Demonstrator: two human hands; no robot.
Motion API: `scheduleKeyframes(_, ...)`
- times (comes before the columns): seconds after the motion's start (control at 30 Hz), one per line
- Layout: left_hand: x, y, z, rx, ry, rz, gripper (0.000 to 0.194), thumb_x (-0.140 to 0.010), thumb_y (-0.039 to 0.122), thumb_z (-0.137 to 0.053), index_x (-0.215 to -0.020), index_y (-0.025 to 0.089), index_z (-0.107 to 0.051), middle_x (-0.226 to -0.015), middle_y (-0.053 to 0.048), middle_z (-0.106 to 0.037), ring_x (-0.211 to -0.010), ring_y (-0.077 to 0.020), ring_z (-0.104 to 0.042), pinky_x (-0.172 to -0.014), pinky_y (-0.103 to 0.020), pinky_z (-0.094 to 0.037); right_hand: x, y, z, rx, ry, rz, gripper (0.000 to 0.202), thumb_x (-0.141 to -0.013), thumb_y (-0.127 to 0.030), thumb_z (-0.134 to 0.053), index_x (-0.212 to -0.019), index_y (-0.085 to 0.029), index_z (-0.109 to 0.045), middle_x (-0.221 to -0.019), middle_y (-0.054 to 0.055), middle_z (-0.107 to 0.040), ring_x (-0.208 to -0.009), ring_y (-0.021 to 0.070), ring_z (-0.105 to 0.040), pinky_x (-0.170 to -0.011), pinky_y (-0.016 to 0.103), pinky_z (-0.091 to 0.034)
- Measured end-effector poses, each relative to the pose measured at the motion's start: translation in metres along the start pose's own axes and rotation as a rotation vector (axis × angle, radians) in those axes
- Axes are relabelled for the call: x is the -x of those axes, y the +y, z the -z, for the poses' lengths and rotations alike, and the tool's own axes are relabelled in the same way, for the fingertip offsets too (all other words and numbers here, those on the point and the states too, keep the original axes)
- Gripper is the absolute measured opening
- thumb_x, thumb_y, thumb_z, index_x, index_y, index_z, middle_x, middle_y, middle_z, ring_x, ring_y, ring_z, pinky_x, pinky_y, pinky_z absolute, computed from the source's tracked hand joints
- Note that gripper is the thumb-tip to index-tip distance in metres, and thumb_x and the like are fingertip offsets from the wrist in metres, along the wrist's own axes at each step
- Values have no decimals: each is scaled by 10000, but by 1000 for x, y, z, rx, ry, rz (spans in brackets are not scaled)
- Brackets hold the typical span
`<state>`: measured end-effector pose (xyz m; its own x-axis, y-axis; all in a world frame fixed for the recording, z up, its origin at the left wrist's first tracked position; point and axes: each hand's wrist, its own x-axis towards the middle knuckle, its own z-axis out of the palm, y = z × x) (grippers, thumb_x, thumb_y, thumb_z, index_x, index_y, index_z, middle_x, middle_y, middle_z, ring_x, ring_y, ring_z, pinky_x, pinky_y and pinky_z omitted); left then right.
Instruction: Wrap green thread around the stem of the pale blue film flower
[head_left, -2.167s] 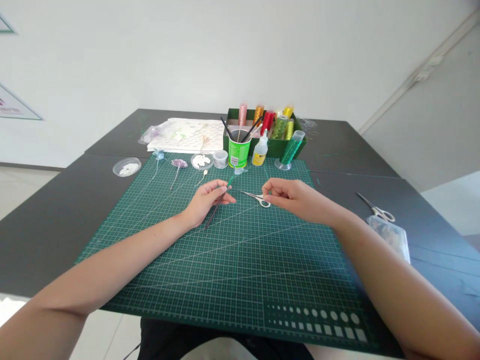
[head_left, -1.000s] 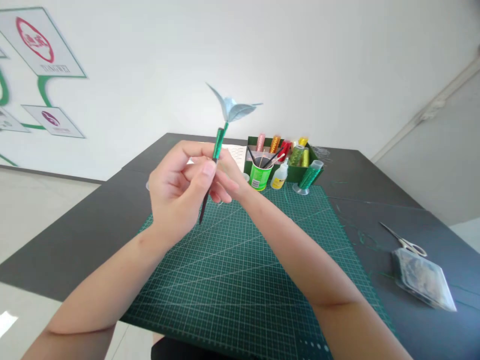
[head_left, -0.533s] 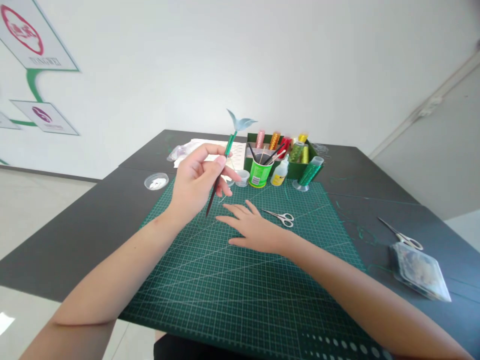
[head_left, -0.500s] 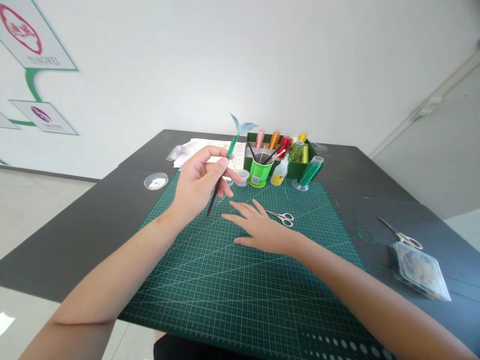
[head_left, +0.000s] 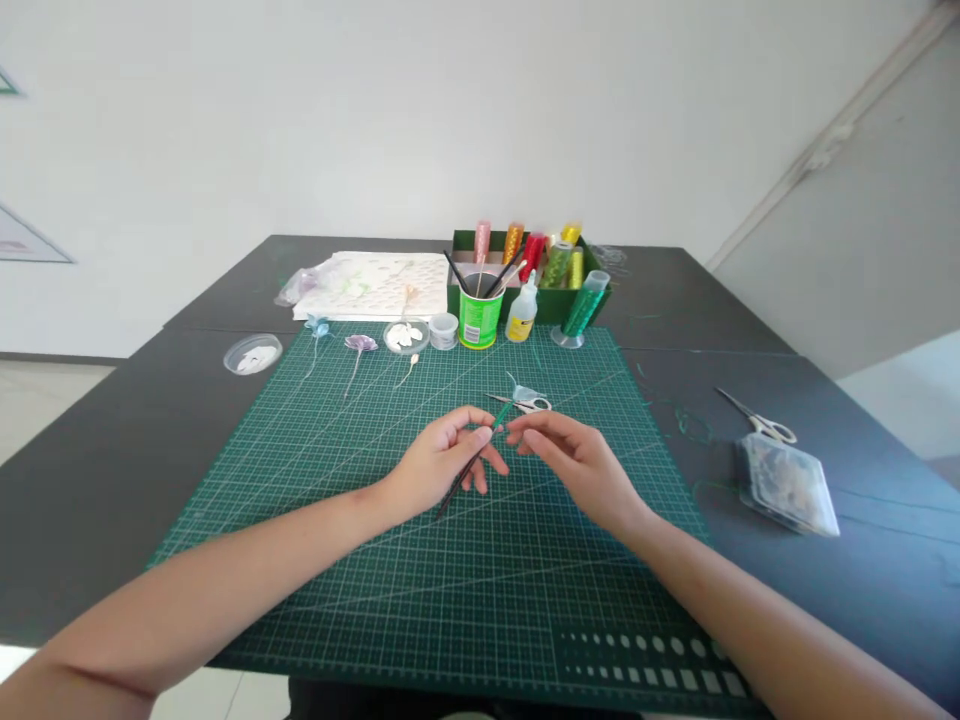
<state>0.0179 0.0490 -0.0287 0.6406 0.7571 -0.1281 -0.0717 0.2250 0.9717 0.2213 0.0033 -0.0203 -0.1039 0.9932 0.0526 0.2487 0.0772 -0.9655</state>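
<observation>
My left hand point(head_left: 442, 455) is closed around a slim dark stem point(head_left: 454, 488) wrapped in green near its top. Pale blue petals point(head_left: 527, 394) at the stem's tip point away from me, above the scissors point(head_left: 534, 405) lying on the green cutting mat point(head_left: 360, 590). Just right of the stem's green part is my right hand point(head_left: 574, 460). Its fingers are loosely curved, thumb and fingertips seemingly apart; whether they touch the stem is unclear. Farther back on the mat lie a blue flower point(head_left: 317, 326), a purple flower point(head_left: 361, 344) and a small pale bud point(head_left: 414, 361).
At the back stand a green can point(head_left: 480, 322) of brushes and sticks, a glue bottle point(head_left: 522, 312), a green thread spool point(head_left: 585, 308) and a box point(head_left: 456, 270) of coloured spools. More scissors point(head_left: 761, 422) and a clear case point(head_left: 791, 485) lie at right. Dishes point(head_left: 253, 355) hold white pieces.
My left hand has lowered the stem, tipping its petals away over the scissors. My right hand, earlier spread above the mat, has curled its fingers beside the stem. The view has shifted right.
</observation>
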Motion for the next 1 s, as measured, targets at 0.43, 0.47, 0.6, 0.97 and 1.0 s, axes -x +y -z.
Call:
scheduleKeyframes(0.43, 11, -7, -13, -125, 47, -9, 326, -992, 462, -582, -1100, 156, -556, -709, 23, -688, -390, -42, -448, -364, -161, -295, 9, -2, -18, -250, 2, -184, 189, -827, -351, -734, -749, -179, -719, -663, -13, -640, -599, 118, -532, -614, 279, -446)
scheduleKeyframes(0.47, 11, -6, -12, -129, 52, -15, 329, -987, 455, -585, -1109, 150, -565, -699, 26, -681, -391, -41, -431, -363, -164, -286, 9, -2, -17, -225, 5, -170, 194, -832, -352, -726, -747, -178, -719, -665, -11, -641, -589, 115, -518, -600, 278, -434)
scheduleKeyframes(0.6, 9, -7, -11, -150, 76, 0, 368, -965, 448, -605, -1158, 135, -596, -737, -2, -720, -387, -40, -392, -360, -180, -266, 11, -1, -15, 1, 49, -40, 194, -877, -284, -688, -718, -174, -712, -608, -27, -585, -555, 103, -459, -542, 260, -368)
scheduleKeyframes(0.97, 8, -5, -9, -247, 56, 105, 255, -962, 395, -579, -1027, 149, -603, -917, -99, -814, -386, -36, -388, -377, -177, -282, 18, -5, 1, 1069, 136, 932, 281, -1002, -60, -554, -814, -114, -755, -622, 10, -557, -587, 150, -451, -534, 308, -360)
scheduleKeyframes(1.0, 8, -4, -8, -269, 35, 118, 246, -965, 389, -577, -1022, 151, -608, -914, -96, -816, -389, -40, -396, -380, -179, -287, 17, -7, 4, 1095, 120, 948, 282, -1005, -63, -551, -817, -118, -754, -629, 11, -561, -598, 155, -447, -538, 312, -357)
